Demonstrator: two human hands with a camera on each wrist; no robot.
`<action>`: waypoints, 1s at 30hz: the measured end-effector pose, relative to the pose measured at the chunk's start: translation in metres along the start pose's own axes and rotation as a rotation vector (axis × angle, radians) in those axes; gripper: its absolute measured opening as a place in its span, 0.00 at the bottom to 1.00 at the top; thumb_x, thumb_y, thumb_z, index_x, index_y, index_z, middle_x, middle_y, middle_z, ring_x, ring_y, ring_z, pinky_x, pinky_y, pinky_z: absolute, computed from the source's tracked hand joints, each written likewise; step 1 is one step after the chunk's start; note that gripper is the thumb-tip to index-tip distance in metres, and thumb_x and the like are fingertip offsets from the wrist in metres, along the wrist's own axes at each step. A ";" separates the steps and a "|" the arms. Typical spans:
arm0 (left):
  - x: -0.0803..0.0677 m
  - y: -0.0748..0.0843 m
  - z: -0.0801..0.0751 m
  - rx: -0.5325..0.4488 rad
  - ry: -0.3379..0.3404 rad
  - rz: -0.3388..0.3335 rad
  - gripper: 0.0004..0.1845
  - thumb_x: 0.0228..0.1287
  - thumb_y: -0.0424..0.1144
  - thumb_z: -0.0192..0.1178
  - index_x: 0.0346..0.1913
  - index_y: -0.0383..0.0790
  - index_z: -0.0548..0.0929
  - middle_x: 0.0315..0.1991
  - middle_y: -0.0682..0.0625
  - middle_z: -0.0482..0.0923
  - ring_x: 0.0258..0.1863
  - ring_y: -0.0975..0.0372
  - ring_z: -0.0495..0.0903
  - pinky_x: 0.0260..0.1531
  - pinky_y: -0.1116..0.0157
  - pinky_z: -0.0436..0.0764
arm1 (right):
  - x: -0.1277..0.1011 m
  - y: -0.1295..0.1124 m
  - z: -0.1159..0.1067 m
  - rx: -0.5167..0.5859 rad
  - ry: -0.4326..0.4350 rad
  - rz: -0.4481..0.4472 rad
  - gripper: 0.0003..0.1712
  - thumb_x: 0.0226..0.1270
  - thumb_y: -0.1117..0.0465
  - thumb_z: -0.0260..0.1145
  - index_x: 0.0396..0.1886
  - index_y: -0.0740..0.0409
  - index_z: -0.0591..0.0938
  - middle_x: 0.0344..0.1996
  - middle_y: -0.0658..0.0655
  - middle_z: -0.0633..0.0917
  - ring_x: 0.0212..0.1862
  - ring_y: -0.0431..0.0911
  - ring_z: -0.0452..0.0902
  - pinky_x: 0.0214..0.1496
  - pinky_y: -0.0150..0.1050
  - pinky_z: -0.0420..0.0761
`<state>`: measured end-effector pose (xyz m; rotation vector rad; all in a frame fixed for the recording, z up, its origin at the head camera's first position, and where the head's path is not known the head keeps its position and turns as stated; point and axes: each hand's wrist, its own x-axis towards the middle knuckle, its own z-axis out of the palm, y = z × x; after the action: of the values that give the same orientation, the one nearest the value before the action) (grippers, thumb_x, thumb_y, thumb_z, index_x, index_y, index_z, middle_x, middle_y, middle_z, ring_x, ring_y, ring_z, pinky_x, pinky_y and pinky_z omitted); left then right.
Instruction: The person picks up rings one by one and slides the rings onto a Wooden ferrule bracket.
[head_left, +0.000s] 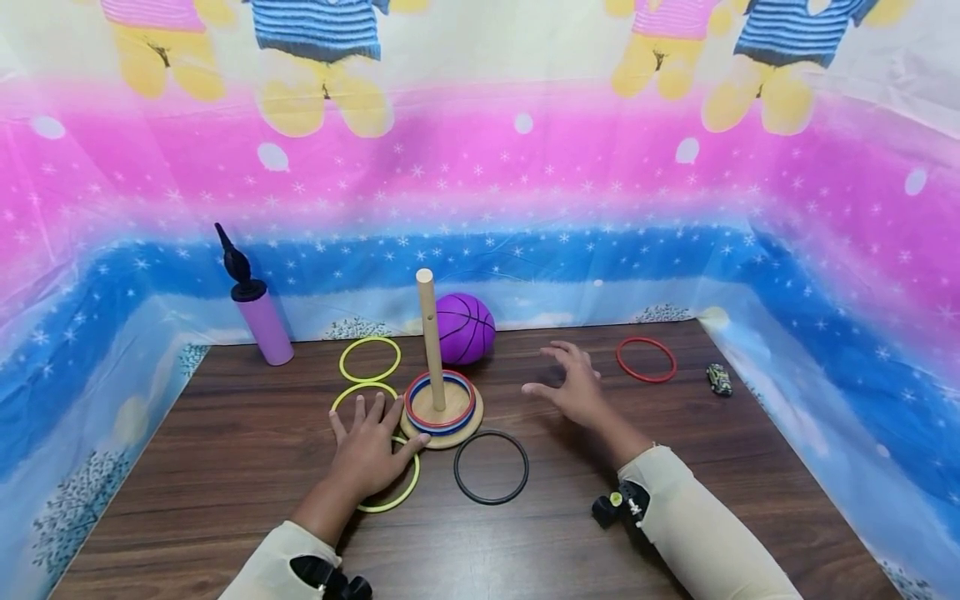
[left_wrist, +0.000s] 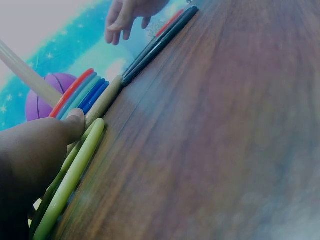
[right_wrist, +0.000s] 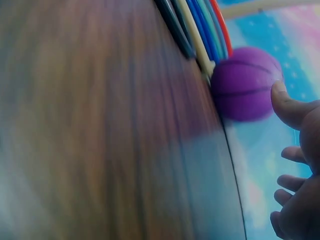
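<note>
My left hand (head_left: 367,454) reaches low over the table with its fingers spread. Its thumb lies along the round wooden base of a ring-toss stand (head_left: 432,342), and the other fingers spread across two yellow rings (head_left: 417,475). In the left wrist view the thumb (left_wrist: 75,122) is right at the base, beside the stacked rings (left_wrist: 75,92). Around the stand's peg lie several rings, red on top with blue ones below. My right hand (head_left: 576,390) hovers right of the purple ball (head_left: 467,329), thumb and fingers apart, holding nothing.
Another yellow ring (head_left: 370,338) lies behind the left hand. A black ring (head_left: 491,502) is in front of the stand, a red ring (head_left: 647,381) and a toy car (head_left: 718,379) to the right. A purple hand pump (head_left: 265,325) stands back left. Printed cloth (head_left: 570,200) walls the table.
</note>
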<state>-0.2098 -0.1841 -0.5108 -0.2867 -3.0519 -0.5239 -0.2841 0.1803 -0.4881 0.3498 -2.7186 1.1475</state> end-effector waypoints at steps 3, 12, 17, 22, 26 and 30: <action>-0.001 0.000 0.000 0.000 0.002 -0.001 0.48 0.78 0.71 0.56 0.87 0.43 0.63 0.87 0.30 0.54 0.87 0.27 0.44 0.76 0.17 0.34 | 0.001 0.008 -0.008 0.001 0.012 0.045 0.47 0.65 0.44 0.83 0.78 0.58 0.77 0.83 0.66 0.67 0.85 0.68 0.55 0.78 0.85 0.50; -0.002 0.000 0.000 -0.003 -0.004 -0.004 0.48 0.79 0.71 0.55 0.87 0.43 0.63 0.87 0.30 0.54 0.87 0.27 0.43 0.76 0.17 0.34 | 0.005 0.027 -0.026 -0.031 0.047 0.138 0.48 0.68 0.43 0.82 0.80 0.58 0.74 0.84 0.67 0.65 0.85 0.69 0.55 0.79 0.83 0.52; -0.001 0.001 -0.002 -0.001 -0.002 -0.009 0.48 0.79 0.71 0.55 0.87 0.43 0.63 0.87 0.30 0.54 0.87 0.28 0.43 0.76 0.18 0.33 | 0.009 0.038 -0.035 -0.035 0.056 0.175 0.48 0.68 0.44 0.81 0.81 0.58 0.73 0.84 0.68 0.65 0.85 0.70 0.53 0.79 0.85 0.48; -0.001 0.001 -0.002 -0.002 0.001 -0.010 0.48 0.78 0.71 0.56 0.87 0.43 0.63 0.87 0.30 0.54 0.87 0.28 0.43 0.76 0.18 0.33 | 0.010 0.049 -0.043 -0.044 0.079 0.195 0.48 0.69 0.45 0.81 0.81 0.60 0.73 0.84 0.69 0.64 0.85 0.71 0.52 0.78 0.88 0.44; -0.001 0.001 -0.002 -0.004 -0.004 -0.009 0.49 0.78 0.71 0.56 0.87 0.43 0.63 0.87 0.30 0.53 0.87 0.28 0.43 0.76 0.18 0.33 | 0.009 0.058 -0.049 -0.052 0.103 0.218 0.48 0.69 0.45 0.81 0.81 0.60 0.73 0.84 0.69 0.64 0.85 0.71 0.51 0.78 0.88 0.42; -0.001 0.002 -0.002 -0.010 -0.011 -0.012 0.48 0.78 0.71 0.55 0.87 0.43 0.62 0.87 0.30 0.53 0.87 0.28 0.43 0.76 0.18 0.32 | 0.008 0.069 -0.053 -0.065 0.130 0.240 0.47 0.70 0.46 0.80 0.80 0.61 0.73 0.83 0.70 0.64 0.85 0.71 0.51 0.79 0.87 0.42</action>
<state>-0.2083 -0.1829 -0.5086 -0.2731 -3.0645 -0.5408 -0.3075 0.2638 -0.4962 -0.0603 -2.7293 1.0904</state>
